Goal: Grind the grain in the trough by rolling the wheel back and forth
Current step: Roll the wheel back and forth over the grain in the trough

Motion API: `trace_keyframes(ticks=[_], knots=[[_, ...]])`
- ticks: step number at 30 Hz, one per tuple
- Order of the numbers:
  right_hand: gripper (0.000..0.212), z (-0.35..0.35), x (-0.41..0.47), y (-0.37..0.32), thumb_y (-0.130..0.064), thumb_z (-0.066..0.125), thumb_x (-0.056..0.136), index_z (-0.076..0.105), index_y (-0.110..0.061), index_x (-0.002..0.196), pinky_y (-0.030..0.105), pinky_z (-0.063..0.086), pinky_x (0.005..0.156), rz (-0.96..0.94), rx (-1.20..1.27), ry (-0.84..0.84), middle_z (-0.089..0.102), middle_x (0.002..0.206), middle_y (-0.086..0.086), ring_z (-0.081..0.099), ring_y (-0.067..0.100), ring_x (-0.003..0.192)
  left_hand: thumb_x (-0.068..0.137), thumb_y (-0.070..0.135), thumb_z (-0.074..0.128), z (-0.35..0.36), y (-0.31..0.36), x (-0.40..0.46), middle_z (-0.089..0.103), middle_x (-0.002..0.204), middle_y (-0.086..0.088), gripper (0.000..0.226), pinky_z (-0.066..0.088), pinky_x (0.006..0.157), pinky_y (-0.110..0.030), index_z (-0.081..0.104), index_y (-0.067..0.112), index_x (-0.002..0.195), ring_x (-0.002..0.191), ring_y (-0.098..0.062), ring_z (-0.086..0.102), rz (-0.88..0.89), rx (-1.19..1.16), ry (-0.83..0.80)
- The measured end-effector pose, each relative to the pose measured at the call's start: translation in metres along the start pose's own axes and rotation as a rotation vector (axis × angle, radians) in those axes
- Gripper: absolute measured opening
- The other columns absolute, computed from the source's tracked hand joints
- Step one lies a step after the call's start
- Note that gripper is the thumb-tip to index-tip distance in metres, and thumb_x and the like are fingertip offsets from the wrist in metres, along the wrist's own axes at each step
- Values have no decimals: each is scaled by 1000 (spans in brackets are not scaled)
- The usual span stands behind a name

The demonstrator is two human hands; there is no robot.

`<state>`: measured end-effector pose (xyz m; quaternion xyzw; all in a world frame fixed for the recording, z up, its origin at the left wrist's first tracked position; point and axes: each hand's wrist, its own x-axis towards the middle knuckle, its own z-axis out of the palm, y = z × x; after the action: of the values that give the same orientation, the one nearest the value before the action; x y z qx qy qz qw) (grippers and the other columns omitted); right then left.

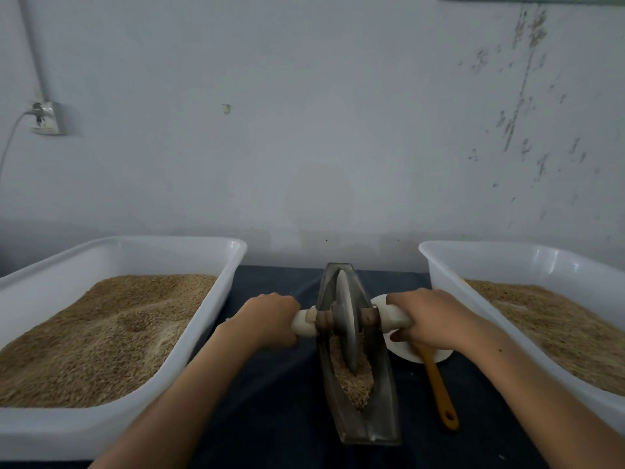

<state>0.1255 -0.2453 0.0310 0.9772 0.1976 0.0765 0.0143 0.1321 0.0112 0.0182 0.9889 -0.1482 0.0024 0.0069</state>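
A narrow boat-shaped metal trough (385,394) lies lengthwise on the dark cloth in front of me. Pale grain (355,380) fills its near half. A grey metal wheel (346,319) stands on edge in the trough near its middle, on an axle with white handles. My left hand (270,319) grips the left handle (304,323). My right hand (433,316) grips the right handle (394,316). Both arms reach forward from the bottom of the view.
Large white tubs of grain stand on either side: the left tub (216,299) and the right tub (446,292). A white dish (402,353) and a yellow-handled utensil (439,390) lie right of the trough. A wall stands close behind, with a socket (47,118).
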Motion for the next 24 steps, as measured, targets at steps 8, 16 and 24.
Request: trace_keyframes(ticks=[8,16,24], knots=[[35,-1,-3,7,-60,62,81,36,-37,78,25,35,58,42,71,-119,49,79,-14,51,10,78,84,31,62,2,6,-1,63,103,1,26,45,76,-30,55,21,107,93,-19,61,-11,94,160],[26,22,3,6,-52,55,89,42,-32,99,31,32,75,23,-21,232,55,101,-10,52,15,95,91,32,54,16,13,2,62,100,7,18,34,66,-24,47,22,103,89,-13,59,-62,94,474],[25,10,-1,4,-35,61,85,37,-39,78,26,31,63,48,44,60,52,82,-14,50,7,78,88,29,59,6,14,-3,62,103,0,22,41,72,-27,55,19,107,90,-16,59,-84,91,253]])
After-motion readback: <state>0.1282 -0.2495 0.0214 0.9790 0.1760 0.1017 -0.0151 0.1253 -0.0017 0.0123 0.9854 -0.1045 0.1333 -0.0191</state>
